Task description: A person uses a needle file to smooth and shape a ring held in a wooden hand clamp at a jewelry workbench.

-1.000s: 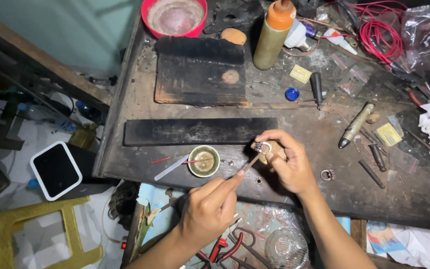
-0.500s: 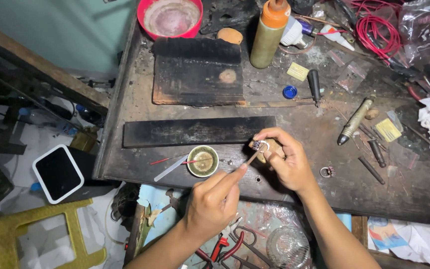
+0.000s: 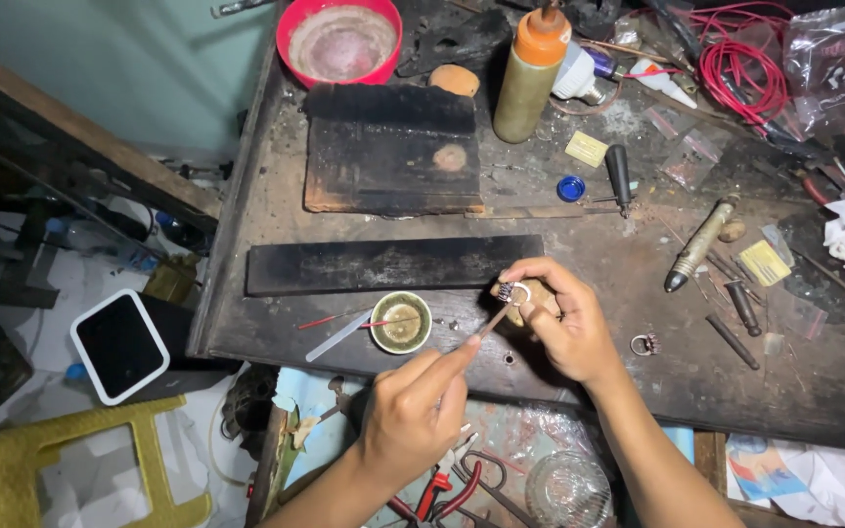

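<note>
My right hand (image 3: 571, 330) pinches a small silver ring (image 3: 515, 290) with a toothed setting against a wooden peg on the dark workbench (image 3: 638, 401). My left hand (image 3: 411, 411) grips a thin metal tool (image 3: 490, 322), whose tip touches the ring from below left. A small round cup (image 3: 401, 324) with yellowish paste sits just left of the tool, with a red-tipped stick lying across it. A second ring (image 3: 644, 344) lies on the bench to the right of my right hand.
A long black bar (image 3: 393, 264) and a charred block (image 3: 393, 161) lie beyond the hands. A red bowl (image 3: 341, 39), an orange-capped bottle (image 3: 530, 73), red wire (image 3: 735, 68) and hand tools (image 3: 701, 240) crowd the back. Red-handled pliers (image 3: 442, 489) and a glass jar (image 3: 567, 489) sit below.
Both hands keep the same hold on the ring and the tool. Only the view has shifted slightly.
</note>
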